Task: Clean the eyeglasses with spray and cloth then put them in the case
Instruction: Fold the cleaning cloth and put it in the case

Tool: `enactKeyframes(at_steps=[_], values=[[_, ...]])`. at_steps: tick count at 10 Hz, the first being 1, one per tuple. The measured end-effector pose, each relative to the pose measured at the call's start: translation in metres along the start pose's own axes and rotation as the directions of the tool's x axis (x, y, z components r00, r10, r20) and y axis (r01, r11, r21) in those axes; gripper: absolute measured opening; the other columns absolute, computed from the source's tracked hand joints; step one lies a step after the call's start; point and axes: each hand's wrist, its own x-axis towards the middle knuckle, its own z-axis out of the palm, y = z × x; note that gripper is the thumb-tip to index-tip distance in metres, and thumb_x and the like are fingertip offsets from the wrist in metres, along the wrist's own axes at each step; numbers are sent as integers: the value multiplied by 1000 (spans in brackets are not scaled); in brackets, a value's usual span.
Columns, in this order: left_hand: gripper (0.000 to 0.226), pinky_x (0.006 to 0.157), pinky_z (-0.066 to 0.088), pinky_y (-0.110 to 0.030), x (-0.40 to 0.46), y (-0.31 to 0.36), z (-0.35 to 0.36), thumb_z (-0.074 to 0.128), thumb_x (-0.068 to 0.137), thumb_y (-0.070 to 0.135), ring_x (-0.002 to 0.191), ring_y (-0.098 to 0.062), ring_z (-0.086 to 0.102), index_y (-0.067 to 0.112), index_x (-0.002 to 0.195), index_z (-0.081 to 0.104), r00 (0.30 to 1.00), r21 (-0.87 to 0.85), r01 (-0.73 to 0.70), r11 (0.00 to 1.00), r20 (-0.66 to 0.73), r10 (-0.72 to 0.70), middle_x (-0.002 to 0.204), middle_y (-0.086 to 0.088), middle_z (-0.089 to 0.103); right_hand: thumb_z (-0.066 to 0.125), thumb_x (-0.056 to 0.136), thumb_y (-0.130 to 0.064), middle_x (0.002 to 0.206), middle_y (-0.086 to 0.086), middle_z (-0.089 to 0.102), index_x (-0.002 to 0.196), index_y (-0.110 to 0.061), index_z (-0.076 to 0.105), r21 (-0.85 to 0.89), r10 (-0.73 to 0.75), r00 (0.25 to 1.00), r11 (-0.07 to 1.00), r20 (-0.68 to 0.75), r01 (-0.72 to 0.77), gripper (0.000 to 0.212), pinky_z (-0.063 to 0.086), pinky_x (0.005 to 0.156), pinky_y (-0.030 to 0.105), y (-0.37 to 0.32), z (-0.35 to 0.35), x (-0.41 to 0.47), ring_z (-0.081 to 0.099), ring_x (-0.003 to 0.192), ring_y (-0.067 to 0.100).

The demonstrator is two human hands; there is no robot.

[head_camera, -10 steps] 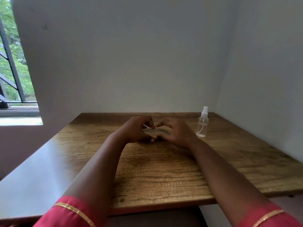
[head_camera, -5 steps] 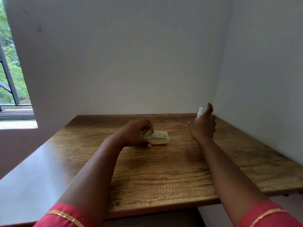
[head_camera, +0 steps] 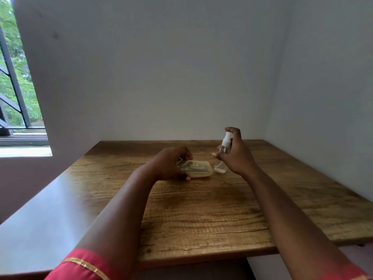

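Note:
A translucent yellowish eyeglass case (head_camera: 198,169) lies on the wooden table (head_camera: 201,215), with dark glasses faintly visible inside. My left hand (head_camera: 168,163) grips the case's left end, fingers curled over the top. My right hand (head_camera: 236,153) holds a small clear spray bottle (head_camera: 224,151) with a white nozzle, lifted and tilted just right of the case, index finger on top of the nozzle. No cloth is visible.
The table sits in a corner, with white walls close behind and to the right. A barred window (head_camera: 12,87) opens at the far left. A grey surface (head_camera: 40,229) borders the table on the left.
My right hand left the case, reached to the spray bottle at the right, gripped it and lifted it toward the case. My left hand stayed on the case.

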Motion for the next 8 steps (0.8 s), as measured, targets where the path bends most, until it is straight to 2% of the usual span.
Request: enactKeyframes(at_steps=[1, 2, 3, 4, 5, 6, 7, 8], values=[[50, 88, 51, -32, 0, 1, 0, 85, 66, 32, 104, -11, 56, 33, 107, 56, 1000, 1, -2, 1000, 0, 2, 112, 8, 60, 83, 75, -11, 91, -12, 54, 138, -26, 32, -11, -6, 999, 1000, 39, 7, 83, 51, 76, 26, -2, 0, -2, 57, 81, 3], [50, 89, 51, -32, 0, 1, -1, 84, 68, 30, 105, -11, 55, 33, 109, 55, 1000, -2, -1, 1000, 12, 1, 113, 8, 59, 87, 70, -13, 96, -11, 52, 139, -26, 33, -15, -20, 998, 1000, 62, 21, 89, 46, 72, 21, -2, 0, -4, 57, 82, 2], [50, 90, 51, -34, 1, 0, -1, 83, 69, 31, 106, -12, 55, 33, 109, 55, 1000, 8, 7, 1000, 23, -7, 114, 7, 59, 88, 68, -14, 110, -3, 52, 139, -27, 33, -5, -27, 997, 1000, 76, 27, 91, 49, 82, 27, -1, 2, -3, 61, 92, 12], [52, 92, 51, -36, 2, 0, 0, 84, 68, 32, 107, -13, 54, 32, 112, 56, 1000, 23, 5, 1000, 26, -6, 116, 7, 59, 88, 68, -14, 113, -2, 49, 140, -27, 32, -8, -40, 996, 999, 77, 41, 92, 48, 82, 28, -1, 3, -3, 59, 97, 14], [54, 93, 50, -37, 2, 0, 0, 84, 69, 32, 108, -13, 54, 31, 114, 56, 1000, 33, 4, 999, 29, -5, 117, 6, 59, 88, 68, -16, 112, -1, 51, 141, -28, 31, -24, -52, 996, 998, 75, 54, 93, 47, 79, 27, 1, 3, -2, 57, 90, 9], [56, 93, 50, -36, 2, 1, -2, 83, 68, 38, 109, -12, 54, 32, 117, 55, 999, 5, 12, 1000, 35, -12, 119, 8, 58, 89, 68, -30, 129, 10, 54, 142, -31, 28, -29, -61, 996, 998, 65, 63, 96, 50, 86, 32, 2, 4, -1, 59, 102, 17], [48, 90, 50, -32, 3, 2, -3, 74, 74, 49, 108, -10, 56, 31, 115, 57, 999, -65, 40, 997, -31, -42, 116, 9, 59, 82, 73, -44, 143, 12, 44, 145, -32, 25, 0, -72, 996, 997, 60, 72, 92, 45, 88, 31, -1, 4, 0, 52, 113, 19], [51, 86, 52, -36, 1, 8, -2, 55, 80, 67, 100, -11, 57, 27, 110, 60, 978, -31, 59, 998, -196, -64, 109, 6, 60, 76, 77, -50, 149, 12, 38, 146, -31, 24, 12, -78, 995, 997, 55, 77, 89, 44, 91, 32, -4, 6, -1, 50, 121, 24]])
